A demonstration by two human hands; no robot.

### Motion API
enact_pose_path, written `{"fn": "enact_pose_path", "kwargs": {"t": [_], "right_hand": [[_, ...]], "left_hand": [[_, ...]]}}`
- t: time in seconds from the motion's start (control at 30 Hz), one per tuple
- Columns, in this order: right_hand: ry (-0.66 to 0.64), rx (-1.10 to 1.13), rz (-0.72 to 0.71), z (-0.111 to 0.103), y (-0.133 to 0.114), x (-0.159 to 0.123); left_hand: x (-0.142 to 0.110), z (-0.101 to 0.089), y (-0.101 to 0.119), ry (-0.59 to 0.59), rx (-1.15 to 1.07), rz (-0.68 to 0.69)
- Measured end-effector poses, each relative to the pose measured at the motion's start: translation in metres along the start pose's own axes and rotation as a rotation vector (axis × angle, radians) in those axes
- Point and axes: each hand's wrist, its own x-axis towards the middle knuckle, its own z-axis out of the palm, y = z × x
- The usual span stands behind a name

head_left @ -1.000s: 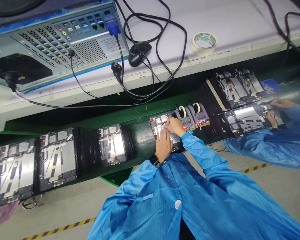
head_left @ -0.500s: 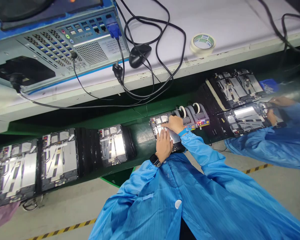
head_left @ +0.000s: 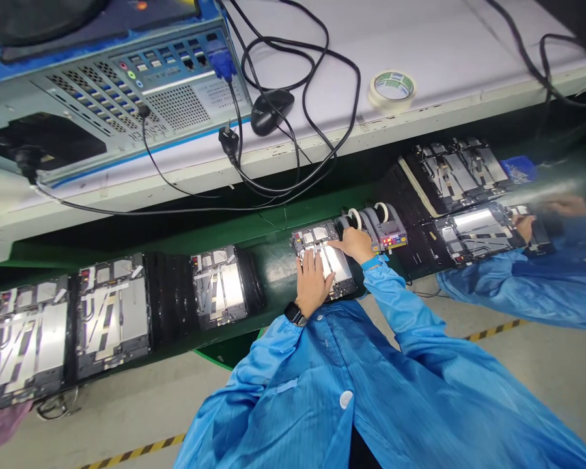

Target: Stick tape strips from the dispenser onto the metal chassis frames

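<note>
An opened tablet [head_left: 339, 267], with its silvery battery plates and black frame showing, lies flat on the dark green bench in front of me. My left hand [head_left: 313, 281] rests on its left part, palm down with the fingers stretched out. Over the upper right part of the tablet is my right hand [head_left: 355, 245], one digit stretched leftward onto the surface and touching it. Its other fingers show only in part, and I see nothing held in it. Just beyond the right hand stand tape dispensers [head_left: 389, 229] with white rolls.
More opened tablets [head_left: 219, 286] lie to the left, beside black trays [head_left: 172, 293]. At the right, a co-worker's hand [head_left: 523, 228] is at another tablet [head_left: 483, 228]. A shelf above holds a computer case [head_left: 176, 104], a mouse [head_left: 272, 111], cables and a tape roll [head_left: 393, 88].
My left hand has slid slightly left across the tablet. My right hand has moved a little right and down, away from the left hand, so more of the battery plates shows between them.
</note>
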Motion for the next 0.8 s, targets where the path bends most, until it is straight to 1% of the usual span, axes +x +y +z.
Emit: {"fn": "enact_pose_path", "kwargs": {"t": [0.17,0.27,0.4,0.47,0.53,0.6,0.7,0.73,0.8], "right_hand": [[0.07,0.167,-0.034,0.003,0.018,-0.018],[0.066,0.278,-0.016,0.012,0.037,-0.037],[0.055,0.41,0.028,0.034,0.067,-0.063],[0.108,0.507,0.05,0.048,0.08,-0.073],[0.191,0.652,0.054,0.061,0.088,-0.08],[0.245,0.806,0.009,0.074,0.09,-0.083],[0.245,0.924,-0.112,0.09,0.081,-0.081],[0.234,0.934,-0.144,0.094,0.077,-0.08],[0.219,0.946,-0.174,0.101,0.068,-0.077]], "left_hand": [[-0.001,-0.003,-0.004,-0.008,-0.011,0.004],[0.001,0.0,-0.002,0.005,-0.033,-0.019],[0.005,0.007,0.003,0.037,-0.098,-0.054],[0.006,0.009,0.004,0.049,-0.156,-0.049],[0.003,0.008,0.002,0.057,-0.237,-0.039],[-0.002,0.005,-0.006,0.081,-0.335,-0.057],[-0.013,0.006,-0.023,0.148,-0.485,-0.182],[-0.016,0.009,-0.029,0.146,-0.54,-0.231],[-0.021,0.017,-0.036,0.087,-0.67,-0.312]]}}
